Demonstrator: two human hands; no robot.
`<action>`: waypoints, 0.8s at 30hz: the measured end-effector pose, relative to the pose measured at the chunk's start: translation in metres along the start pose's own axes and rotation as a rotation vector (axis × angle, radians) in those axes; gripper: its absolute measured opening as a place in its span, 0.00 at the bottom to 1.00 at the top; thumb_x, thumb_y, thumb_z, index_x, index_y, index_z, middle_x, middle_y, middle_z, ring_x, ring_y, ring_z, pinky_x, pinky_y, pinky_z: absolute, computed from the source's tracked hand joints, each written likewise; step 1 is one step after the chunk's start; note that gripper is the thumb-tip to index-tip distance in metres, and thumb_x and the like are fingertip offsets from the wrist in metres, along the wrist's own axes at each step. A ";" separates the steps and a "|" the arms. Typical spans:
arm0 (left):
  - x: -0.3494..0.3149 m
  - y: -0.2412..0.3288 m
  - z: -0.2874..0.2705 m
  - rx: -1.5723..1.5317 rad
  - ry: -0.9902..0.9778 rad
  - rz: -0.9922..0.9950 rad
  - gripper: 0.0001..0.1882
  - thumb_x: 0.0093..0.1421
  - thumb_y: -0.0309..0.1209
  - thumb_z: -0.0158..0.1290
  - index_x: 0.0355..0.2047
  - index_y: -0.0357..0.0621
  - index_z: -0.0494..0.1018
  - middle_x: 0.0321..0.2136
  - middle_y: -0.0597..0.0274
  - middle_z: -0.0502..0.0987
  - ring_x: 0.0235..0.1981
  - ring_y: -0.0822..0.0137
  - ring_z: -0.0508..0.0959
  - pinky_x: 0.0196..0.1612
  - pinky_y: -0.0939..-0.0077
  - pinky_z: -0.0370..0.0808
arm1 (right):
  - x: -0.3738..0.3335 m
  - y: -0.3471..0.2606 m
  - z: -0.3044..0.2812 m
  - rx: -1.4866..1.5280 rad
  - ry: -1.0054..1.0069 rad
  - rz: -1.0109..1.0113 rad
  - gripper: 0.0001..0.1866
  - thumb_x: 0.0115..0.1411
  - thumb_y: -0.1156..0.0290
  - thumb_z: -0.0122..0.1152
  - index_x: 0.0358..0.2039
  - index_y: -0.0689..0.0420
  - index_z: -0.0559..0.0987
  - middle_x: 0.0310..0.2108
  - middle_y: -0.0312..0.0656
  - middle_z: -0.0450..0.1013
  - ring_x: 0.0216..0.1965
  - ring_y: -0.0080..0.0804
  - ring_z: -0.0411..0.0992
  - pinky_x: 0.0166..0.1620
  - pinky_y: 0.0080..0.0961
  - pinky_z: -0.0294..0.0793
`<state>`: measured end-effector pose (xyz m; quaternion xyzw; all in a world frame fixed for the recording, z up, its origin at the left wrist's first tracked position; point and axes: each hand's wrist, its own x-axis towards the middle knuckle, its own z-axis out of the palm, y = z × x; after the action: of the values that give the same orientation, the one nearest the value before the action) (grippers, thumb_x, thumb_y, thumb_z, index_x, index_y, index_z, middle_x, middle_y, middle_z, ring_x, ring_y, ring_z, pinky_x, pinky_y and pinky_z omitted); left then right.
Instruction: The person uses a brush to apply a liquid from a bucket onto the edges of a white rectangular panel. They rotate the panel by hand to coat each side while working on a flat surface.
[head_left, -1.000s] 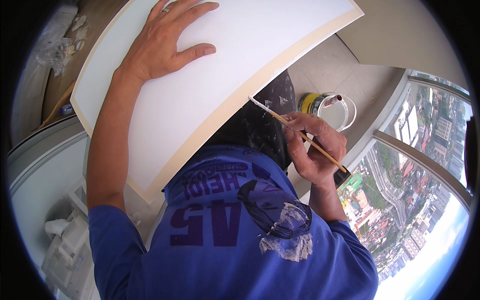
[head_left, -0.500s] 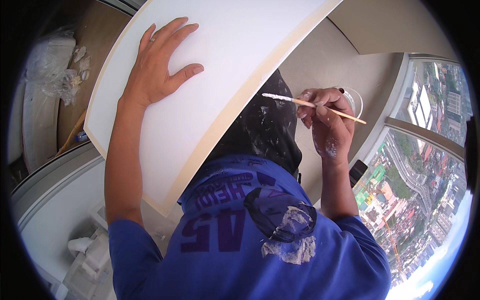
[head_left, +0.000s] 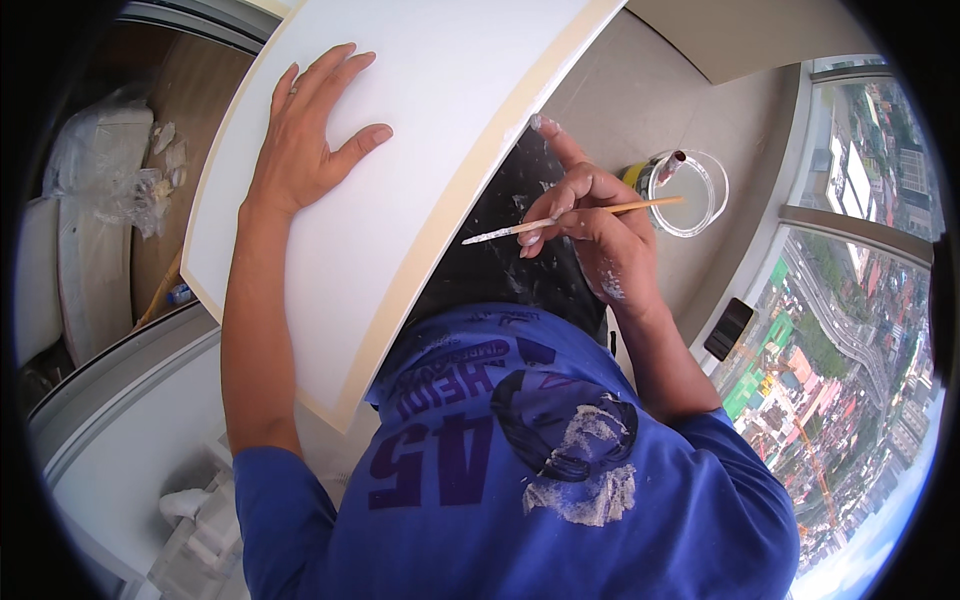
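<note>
A large white panel [head_left: 400, 130] with a tan taped border slants across my lap. My left hand [head_left: 315, 135] lies spread on its face, fingers apart, holding nothing. In my right hand [head_left: 595, 205], thumb and fingers pinch the wooden handle of a thin paintbrush [head_left: 515, 230]. White paint coats the brush's bristles, which point left, just off the panel's near-right edge. My right index finger stretches up to that edge and seems to touch it. White smears mark my right fingers and wrist.
On the floor beyond my right hand stands a paint bucket [head_left: 685, 225] with a wire handle and something dark red at its rim. A black phone [head_left: 730, 330] lies by the tall windows on the right. Plastic-wrapped items [head_left: 105, 160] sit at the far left.
My right hand has moved left with the paintbrush, up to the panel's edge, and its index finger has stretched out. The bucket shows more fully now. My left hand stays on the panel.
</note>
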<state>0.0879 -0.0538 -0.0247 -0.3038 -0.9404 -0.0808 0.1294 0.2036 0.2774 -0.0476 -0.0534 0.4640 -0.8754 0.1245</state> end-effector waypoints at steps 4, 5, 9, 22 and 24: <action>-0.004 -0.003 0.002 0.013 0.005 0.001 0.37 0.66 0.56 0.60 0.70 0.54 0.69 0.72 0.55 0.68 0.74 0.51 0.65 0.79 0.43 0.49 | -0.001 -0.001 0.000 -0.062 -0.052 0.029 0.06 0.55 0.81 0.49 0.30 0.64 0.76 0.55 0.74 0.72 0.31 0.45 0.83 0.44 0.37 0.85; -0.005 -0.003 0.002 0.011 0.004 -0.004 0.37 0.66 0.56 0.60 0.70 0.55 0.69 0.72 0.55 0.68 0.74 0.51 0.64 0.79 0.43 0.49 | -0.002 -0.001 -0.001 -0.082 -0.065 0.042 0.06 0.54 0.81 0.49 0.29 0.64 0.76 0.49 0.73 0.77 0.30 0.45 0.83 0.45 0.37 0.85; -0.007 -0.004 0.005 0.025 0.050 -0.008 0.38 0.63 0.60 0.62 0.69 0.57 0.72 0.70 0.52 0.71 0.72 0.52 0.68 0.80 0.46 0.49 | -0.006 -0.001 0.013 -0.078 -0.043 0.052 0.07 0.53 0.81 0.48 0.29 0.64 0.76 0.31 0.66 0.80 0.28 0.45 0.82 0.48 0.37 0.85; -0.011 -0.003 0.006 0.016 0.040 -0.057 0.39 0.63 0.62 0.61 0.69 0.58 0.72 0.71 0.54 0.70 0.73 0.53 0.66 0.80 0.46 0.48 | -0.028 0.014 0.031 -0.028 -0.068 0.138 0.07 0.54 0.81 0.49 0.28 0.64 0.76 0.42 0.72 0.79 0.30 0.46 0.84 0.42 0.35 0.86; -0.012 -0.003 0.006 0.019 0.038 -0.065 0.40 0.63 0.62 0.61 0.69 0.58 0.72 0.72 0.55 0.69 0.74 0.53 0.66 0.80 0.46 0.47 | -0.032 0.019 0.032 -0.020 -0.092 0.149 0.07 0.54 0.81 0.49 0.29 0.64 0.77 0.50 0.75 0.76 0.30 0.45 0.84 0.41 0.35 0.86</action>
<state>0.0940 -0.0613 -0.0345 -0.2704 -0.9478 -0.0819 0.1476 0.2442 0.2502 -0.0445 -0.0600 0.4691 -0.8558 0.2099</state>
